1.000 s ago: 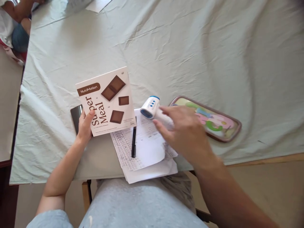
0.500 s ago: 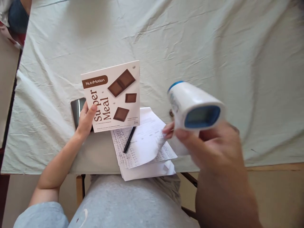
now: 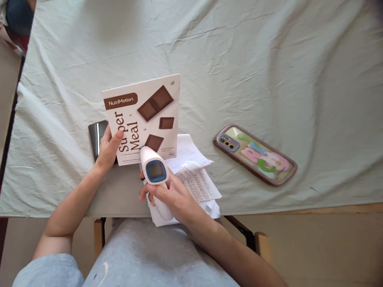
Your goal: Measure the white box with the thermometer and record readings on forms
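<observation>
White thermometer is grasped by the right fingers, close to the near edge of the desk. Left fingers are grasping the box.

I see here a broad table, covered by a pale greenish cloth — it has many small creases and, at the right, long folds. A strip of wood shows under its near edge. Below is a plain, beige-brown floor. The light is soft — the shadows are blurred.
</observation>
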